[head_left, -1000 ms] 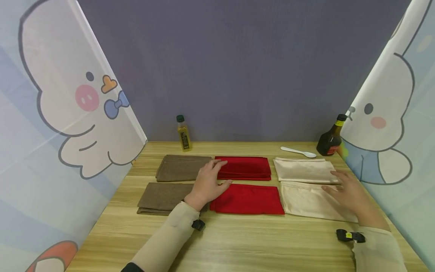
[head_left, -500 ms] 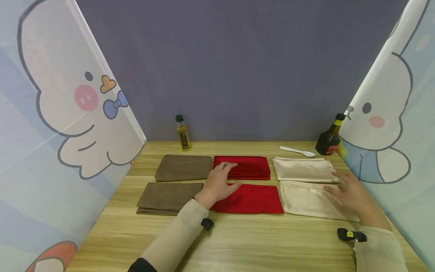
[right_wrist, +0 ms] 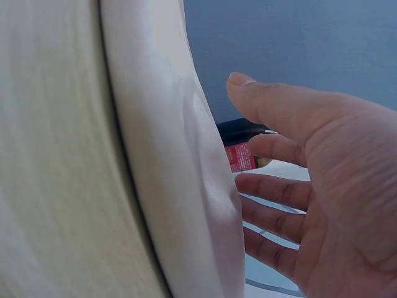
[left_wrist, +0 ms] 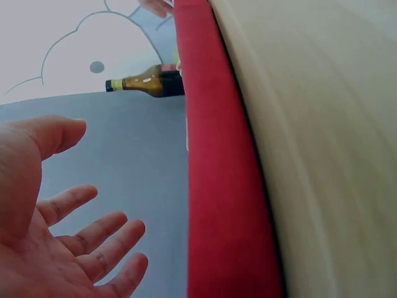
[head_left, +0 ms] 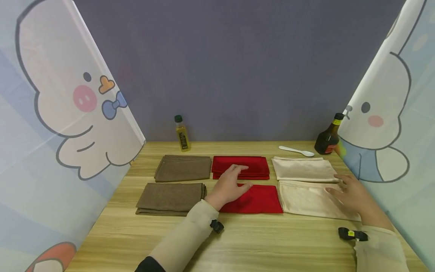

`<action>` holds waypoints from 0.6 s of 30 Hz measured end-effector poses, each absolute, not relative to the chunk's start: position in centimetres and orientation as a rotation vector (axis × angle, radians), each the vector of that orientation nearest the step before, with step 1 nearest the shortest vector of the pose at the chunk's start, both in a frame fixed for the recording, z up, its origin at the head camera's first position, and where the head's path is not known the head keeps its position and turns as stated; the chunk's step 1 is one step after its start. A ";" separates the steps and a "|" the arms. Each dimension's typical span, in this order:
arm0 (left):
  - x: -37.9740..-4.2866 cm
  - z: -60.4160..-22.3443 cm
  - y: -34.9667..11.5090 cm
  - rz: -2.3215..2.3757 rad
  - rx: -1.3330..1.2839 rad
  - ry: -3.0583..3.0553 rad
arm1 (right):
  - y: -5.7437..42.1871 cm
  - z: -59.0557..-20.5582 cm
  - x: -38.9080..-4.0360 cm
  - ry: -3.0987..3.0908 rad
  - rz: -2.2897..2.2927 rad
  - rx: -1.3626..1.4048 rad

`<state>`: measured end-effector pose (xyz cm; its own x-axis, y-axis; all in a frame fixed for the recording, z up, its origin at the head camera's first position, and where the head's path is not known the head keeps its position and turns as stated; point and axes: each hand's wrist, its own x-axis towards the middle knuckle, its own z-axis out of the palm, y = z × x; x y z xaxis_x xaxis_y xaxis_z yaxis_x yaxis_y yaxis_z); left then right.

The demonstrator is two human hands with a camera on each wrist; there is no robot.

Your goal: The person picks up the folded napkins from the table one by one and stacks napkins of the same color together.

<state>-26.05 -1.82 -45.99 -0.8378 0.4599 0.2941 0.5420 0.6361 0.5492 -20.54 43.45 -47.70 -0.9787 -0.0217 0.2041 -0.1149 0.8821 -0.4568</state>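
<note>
Six folded cloths lie in two rows, so several pieces: a brown pair on the left, a red pair in the middle and a cream pair on the right. My left hand (head_left: 231, 187) is over the front red cloth (head_left: 259, 200), its fingers reaching toward the back red cloth (head_left: 256, 166); in the left wrist view its fingers are loosely spread and hold nothing. Over the front cream cloth (head_left: 306, 200) is my right hand (head_left: 353, 196), fingers relaxed near the back cream cloth (head_left: 302, 170). The right wrist view shows nothing held; contact with the cloth is unclear.
A brown cloth (head_left: 170, 198) lies in front of another brown cloth (head_left: 183, 169). Behind stand an oil bottle (head_left: 182, 138) at left and a dark sauce bottle (head_left: 327, 139) at right, with a white spoon (head_left: 295, 151) beside it. Printed curtains flank the wooden table (head_left: 272, 241).
My left hand has moved to the right, from beside the brown cloths to over the red ones. My right hand has barely shifted, and the cloths lie as before.
</note>
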 end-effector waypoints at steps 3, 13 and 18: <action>-25.9 -45.7 -1.2 -1.028 -0.848 -2.756 | 43.7 -47.7 -20.5 -2.879 0.703 0.098; -25.8 -45.7 0.7 -1.110 -0.857 -2.830 | 44.2 -47.5 -20.3 -2.958 0.705 0.036; -25.9 -45.8 1.4 -1.154 -0.891 -2.829 | 44.4 -47.7 -20.3 -2.956 0.725 0.055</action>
<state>-25.91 1.43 -45.82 -0.8426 0.5123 0.1663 0.4825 0.5807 0.6558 -20.27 44.41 -47.75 -0.9946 -0.0116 0.1034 -0.0582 0.8861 -0.4598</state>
